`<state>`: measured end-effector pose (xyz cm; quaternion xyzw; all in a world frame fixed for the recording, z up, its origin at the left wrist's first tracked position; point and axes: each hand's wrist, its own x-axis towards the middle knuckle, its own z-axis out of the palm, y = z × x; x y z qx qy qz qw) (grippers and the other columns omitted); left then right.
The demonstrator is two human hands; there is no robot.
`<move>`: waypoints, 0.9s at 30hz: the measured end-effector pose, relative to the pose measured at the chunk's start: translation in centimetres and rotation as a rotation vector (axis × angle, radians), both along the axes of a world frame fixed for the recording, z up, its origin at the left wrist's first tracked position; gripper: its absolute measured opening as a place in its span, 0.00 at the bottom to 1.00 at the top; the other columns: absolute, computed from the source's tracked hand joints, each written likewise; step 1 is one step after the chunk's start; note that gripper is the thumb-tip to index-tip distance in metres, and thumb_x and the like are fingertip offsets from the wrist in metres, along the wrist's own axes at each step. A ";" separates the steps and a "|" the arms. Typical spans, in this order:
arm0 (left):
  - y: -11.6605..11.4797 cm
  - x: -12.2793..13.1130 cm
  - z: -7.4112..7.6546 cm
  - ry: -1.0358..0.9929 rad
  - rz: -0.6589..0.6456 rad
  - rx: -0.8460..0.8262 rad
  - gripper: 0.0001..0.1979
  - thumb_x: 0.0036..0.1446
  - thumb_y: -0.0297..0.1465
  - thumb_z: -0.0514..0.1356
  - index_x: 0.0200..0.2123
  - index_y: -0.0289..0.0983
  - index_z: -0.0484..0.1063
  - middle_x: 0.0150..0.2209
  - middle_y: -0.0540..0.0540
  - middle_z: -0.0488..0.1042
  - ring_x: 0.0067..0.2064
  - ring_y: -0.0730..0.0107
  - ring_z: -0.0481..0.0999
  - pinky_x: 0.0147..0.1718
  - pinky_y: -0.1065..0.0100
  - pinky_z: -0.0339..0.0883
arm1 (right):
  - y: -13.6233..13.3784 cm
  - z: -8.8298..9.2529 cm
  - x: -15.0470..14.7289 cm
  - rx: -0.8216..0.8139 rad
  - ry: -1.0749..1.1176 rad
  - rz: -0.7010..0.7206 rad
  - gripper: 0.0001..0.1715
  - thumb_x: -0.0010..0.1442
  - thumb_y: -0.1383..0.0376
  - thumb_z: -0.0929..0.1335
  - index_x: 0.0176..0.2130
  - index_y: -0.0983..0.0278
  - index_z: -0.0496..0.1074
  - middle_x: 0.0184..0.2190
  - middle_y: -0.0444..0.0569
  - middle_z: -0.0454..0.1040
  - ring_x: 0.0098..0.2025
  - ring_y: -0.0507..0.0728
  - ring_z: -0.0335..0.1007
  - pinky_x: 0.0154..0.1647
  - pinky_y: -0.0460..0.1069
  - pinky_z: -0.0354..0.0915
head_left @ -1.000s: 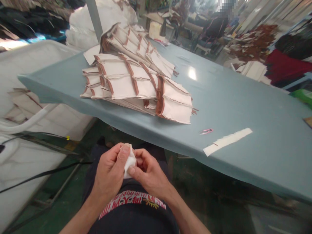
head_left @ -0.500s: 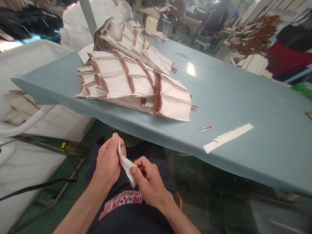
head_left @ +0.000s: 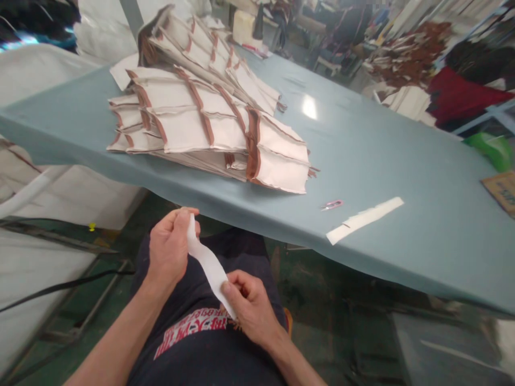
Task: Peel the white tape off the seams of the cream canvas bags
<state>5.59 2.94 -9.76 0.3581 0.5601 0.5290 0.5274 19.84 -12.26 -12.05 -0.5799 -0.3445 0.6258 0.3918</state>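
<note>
A narrow white fabric strip (head_left: 210, 265) stretches between my two hands, above my lap and in front of the table edge. My left hand (head_left: 171, 246) pinches its upper end between thumb and fingers. Lower down and to the right, my right hand (head_left: 253, 303) grips the strip near its other end, thumb on top. Past my hands, on the table, lies a pile of white fabric pieces with brown edging (head_left: 225, 120). Small pink-handled thread snips (head_left: 332, 205) and a flat stack of white strips (head_left: 364, 221) rest to the right of the pile.
The table (head_left: 382, 155) has a blue-green cover that hangs over its near edge. A green object (head_left: 491, 150) and a piece of brown cardboard (head_left: 501, 190) are at its right end. White-lined bins with a metal frame (head_left: 60, 257) stand at my left. People sit in the background.
My hands have moved apart, and the strip between them shows a longer, flatter stretch. The view has shifted slightly, so the table things sit further left and higher.
</note>
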 end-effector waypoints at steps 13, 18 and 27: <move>-0.6 1.1 0.3 -0.143 0.041 -0.008 0.10 0.62 0.38 0.70 0.37 0.40 0.74 0.14 0.64 0.58 0.15 0.78 0.53 0.15 0.77 0.47 | -1.3 0.4 -1.3 0.029 0.078 -0.083 0.45 0.64 0.22 0.69 0.33 0.59 0.67 0.21 0.37 0.62 0.22 0.49 0.54 0.22 0.45 0.50; -0.1 0.1 -0.9 -0.150 0.048 -0.094 0.06 0.66 0.30 0.69 0.39 0.38 0.75 0.19 0.62 0.63 0.18 0.77 0.60 0.17 0.76 0.54 | -0.8 0.6 -1.0 -0.009 0.329 -0.031 0.44 0.60 0.23 0.74 0.36 0.59 0.68 0.22 0.42 0.75 0.22 0.52 0.66 0.24 0.45 0.60; -1.4 -1.1 -0.6 -0.156 -0.068 -0.276 0.15 0.47 0.34 0.81 0.38 0.41 0.85 0.25 0.55 0.82 0.27 0.75 0.76 0.24 0.80 0.73 | -1.4 0.1 -0.1 0.087 -0.116 -0.152 0.18 0.68 0.52 0.77 0.33 0.61 0.79 0.28 0.42 0.75 0.31 0.52 0.66 0.35 0.47 0.62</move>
